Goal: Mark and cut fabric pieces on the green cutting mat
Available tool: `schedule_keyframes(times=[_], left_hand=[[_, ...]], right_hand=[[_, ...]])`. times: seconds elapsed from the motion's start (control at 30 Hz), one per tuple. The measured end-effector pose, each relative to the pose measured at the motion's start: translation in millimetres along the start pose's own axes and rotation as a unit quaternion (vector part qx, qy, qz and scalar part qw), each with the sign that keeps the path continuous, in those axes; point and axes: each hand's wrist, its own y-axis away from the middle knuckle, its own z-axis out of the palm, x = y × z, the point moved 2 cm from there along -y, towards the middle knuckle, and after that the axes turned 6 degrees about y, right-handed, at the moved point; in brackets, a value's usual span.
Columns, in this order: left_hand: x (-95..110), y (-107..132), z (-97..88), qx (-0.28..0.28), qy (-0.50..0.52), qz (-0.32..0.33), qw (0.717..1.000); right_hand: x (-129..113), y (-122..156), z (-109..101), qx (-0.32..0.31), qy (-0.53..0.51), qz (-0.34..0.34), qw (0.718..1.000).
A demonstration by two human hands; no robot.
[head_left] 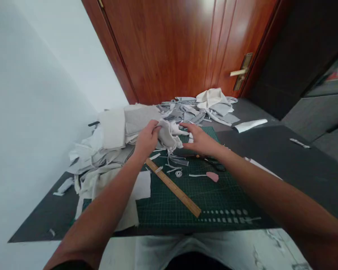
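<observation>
My left hand [147, 139] is closed on the edge of a light grey fabric piece [166, 135], which hangs crumpled above the green cutting mat [169, 208]. To its right, my right hand [199, 141] has thumb and fingers spread apart around the side of the fabric, near some white scraps [177, 129]. Whether its fingertips touch the cloth is hard to make out. Beneath my right hand lie dark-handled scissors [215, 164], partly hidden. A wooden ruler [176, 189] rests slantwise on the mat, with a pink flat piece [212, 176] and a small white coil [178, 173] nearby.
Folded fabric [112, 127] and loose cloth [98, 180] are heaped at the left. Grey and white offcuts [186, 110] pile against the wooden door [169, 48]. A white roll [250, 125] lies on the dark table [270, 150] at the right. A white wall [45, 93] borders the left.
</observation>
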Motion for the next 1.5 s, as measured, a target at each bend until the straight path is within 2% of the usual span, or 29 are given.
schedule_keyframes(times=[0.1, 0.2, 0.33, 0.37, 0.4, 0.47, 0.53, 0.6, 0.67, 0.73, 0.8, 0.87, 0.93, 1.0, 1.07, 1.17, 1.27, 1.37, 1.43, 1.5], left_hand=[[9, -16, -4.0, 0.0, 0.015, 0.032, 0.999], [15, -23, -10.4, -0.006, 0.027, 0.054, 0.998], [23, -21, -19.1, -0.032, -0.024, 0.076, 0.996], [25, -20, -20.3, -0.046, -0.038, 0.081, 0.995], [27, -19, -21.3, -0.059, -0.045, 0.083, 0.994], [27, -19, -22.8, -0.068, -0.018, 0.07, 0.995], [22, -19, -22.9, -0.062, 0.054, 0.038, 0.996], [11, -17, -19.1, -0.078, 0.157, -0.004, 0.985], [0, -9, -10.2, -0.15, 0.263, -0.05, 0.952], [-9, 3, 0.5, -0.245, 0.343, -0.095, 0.902], [-16, 17, 7.6, -0.303, 0.392, -0.141, 0.857], [-21, 25, 7.0, -0.279, 0.449, -0.191, 0.827], [-24, 25, -1.8, -0.197, 0.516, -0.229, 0.801], [-21, 21, -15.6, -0.119, 0.568, -0.235, 0.78], [-12, 15, -28.8, -0.084, 0.593, -0.223, 0.769], [8, 11, -40.0, -0.061, 0.608, -0.219, 0.761], [23, 18, -39.3, -0.058, 0.6, -0.241, 0.761], [27, 31, -33.3, -0.062, 0.58, -0.265, 0.768], [26, 39, -31.6, -0.031, 0.558, -0.263, 0.786], [26, 44, -33.2, 0.004, 0.518, -0.244, 0.82]], right_hand=[[-32, -22, 21, -0.047, -0.105, -0.032, 0.993], [-52, -35, 28, -0.046, -0.252, 0.021, 0.966], [-58, -36, 24, -0.094, -0.466, 0.134, 0.869], [-56, -35, 22, -0.094, -0.482, 0.147, 0.859], [-53, -34, 21, -0.081, -0.476, 0.153, 0.862], [-47, -34, 18, -0.034, -0.431, 0.16, 0.887], [-42, -34, 14, 0.01, -0.397, 0.17, 0.902], [-41, -35, 7, 0.035, -0.399, 0.174, 0.9], [-44, -36, -5, 0.052, -0.406, 0.163, 0.898], [-49, -36, -20, 0.063, -0.399, 0.147, 0.903], [-52, -34, -36, 0.07, -0.389, 0.137, 0.908], [-52, -31, -50, 0.078, -0.378, 0.133, 0.913], [-48, -27, -61, 0.09, -0.365, 0.137, 0.916], [-41, -22, -66, 0.095, -0.353, 0.157, 0.917], [-35, -14, -65, 0.09, -0.355, 0.185, 0.912], [-30, 0, -56, 0.065, -0.386, 0.217, 0.894], [-29, 14, -47, 0.05, -0.398, 0.222, 0.889], [-31, 26, -42, 0.066, -0.392, 0.189, 0.898], [-34, 32, -40, 0.07, -0.387, 0.173, 0.903], [-40, 34, -39, 0.068, -0.355, 0.174, 0.916]])
